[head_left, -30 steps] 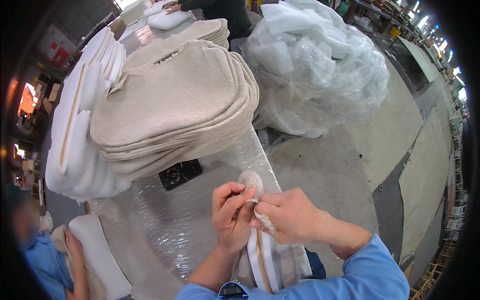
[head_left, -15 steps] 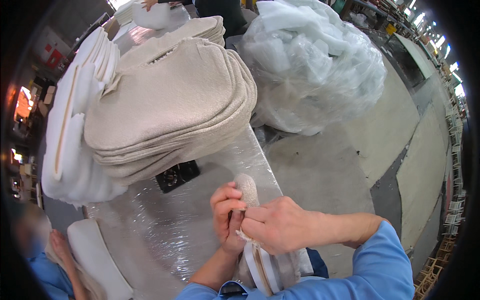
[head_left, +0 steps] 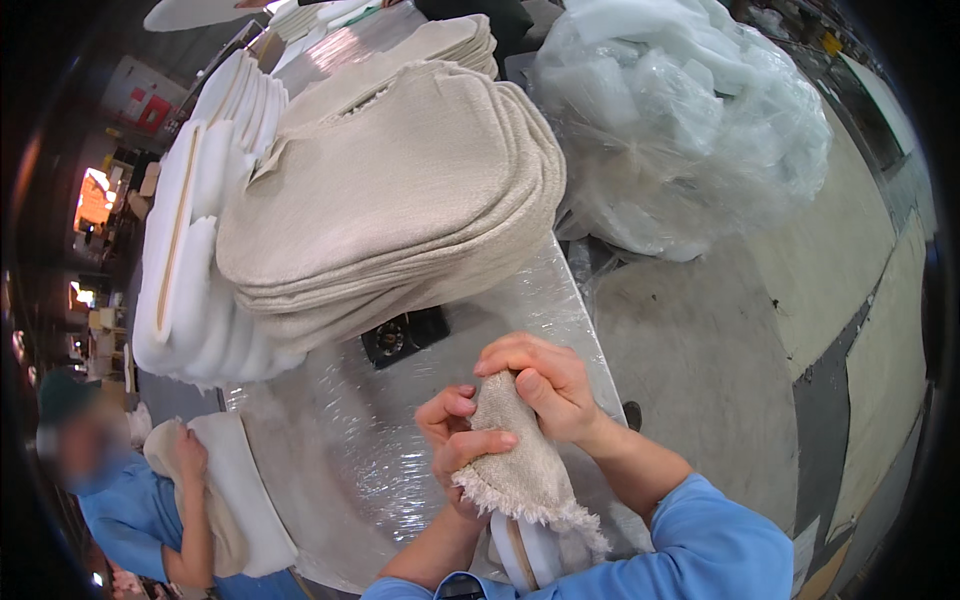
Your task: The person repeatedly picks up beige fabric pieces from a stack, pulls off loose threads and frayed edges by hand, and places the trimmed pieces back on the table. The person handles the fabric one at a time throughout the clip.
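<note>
A beige woven fabric cover (head_left: 508, 455) with a frayed near edge hangs between my hands, close to my body. My left hand (head_left: 452, 430) grips its left side, thumb lying across the front. At the far, narrow end my right hand (head_left: 548, 385) pinches the cloth between thumb and curled fingers. Out from under the frayed edge comes a white padded piece (head_left: 540, 545) with a brown strip along it. How far it reaches inside the cloth is hidden.
Stacked beige fabric covers (head_left: 390, 190) lie on the plastic-wrapped table (head_left: 340, 480), beside white padded pieces (head_left: 180, 270). A small black box (head_left: 404, 336) sits before the stack. Right of the table stands a big clear bag (head_left: 680, 130) of white stuffing. At left, a co-worker (head_left: 150, 510) handles a white pad.
My right hand has moved from the cloth's middle to its far end. The frayed edge now spreads open toward me. The co-worker has raised a beige cloth against the white pad.
</note>
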### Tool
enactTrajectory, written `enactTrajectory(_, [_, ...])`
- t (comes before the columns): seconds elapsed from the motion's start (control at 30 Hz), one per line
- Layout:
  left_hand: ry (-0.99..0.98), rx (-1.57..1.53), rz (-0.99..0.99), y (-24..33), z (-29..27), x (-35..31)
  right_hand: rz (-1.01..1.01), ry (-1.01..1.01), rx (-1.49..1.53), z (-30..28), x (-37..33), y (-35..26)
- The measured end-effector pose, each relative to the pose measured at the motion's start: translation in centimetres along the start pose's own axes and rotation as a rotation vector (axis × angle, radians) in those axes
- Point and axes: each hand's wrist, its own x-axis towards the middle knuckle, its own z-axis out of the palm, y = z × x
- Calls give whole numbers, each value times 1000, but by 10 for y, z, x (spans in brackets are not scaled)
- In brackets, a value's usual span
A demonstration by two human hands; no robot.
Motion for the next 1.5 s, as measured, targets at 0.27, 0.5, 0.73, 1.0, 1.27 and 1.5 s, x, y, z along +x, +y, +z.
enactTrajectory(0.27, [29, -19, 29, -6, 10, -2, 63, -116, 17, -7, 14, -5])
enactTrajectory(0.5, [26, -29, 1, -1, 17, 0, 66, -223, -76, -16, 21, -10])
enactTrajectory(0.73, [128, 27, 7, 3, 23, 3, 220, -323, -283, -12, 34, -30])
enactTrajectory(1.0, [-8, 68, 36, 10, 33, 11, 548, -167, 130, -50, 31, 41])
enactTrajectory(1.27, [-2, -14, 70, 3, 37, 3, 559, -238, 226, -38, -1, 29])
enactTrajectory(1.5, [37, -65, 42, 12, 29, 0, 349, -118, 7, -18, 1, -26])
